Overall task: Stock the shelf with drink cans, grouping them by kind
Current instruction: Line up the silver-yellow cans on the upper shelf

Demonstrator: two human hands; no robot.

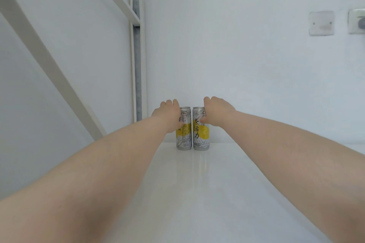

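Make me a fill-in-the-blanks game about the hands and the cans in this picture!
1. The white shelf holds ____ cans.
2. The left hand has its grip on the left can, and the right hand has its grip on the ____ can.
3. Both cans stand ____, side by side.
4. The right can is silver and ____.

Missing words: two; right; upright; yellow.

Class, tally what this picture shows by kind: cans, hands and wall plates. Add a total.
Cans: 2 (left can, right can)
Hands: 2 (left hand, right hand)
Wall plates: 2
Total: 6
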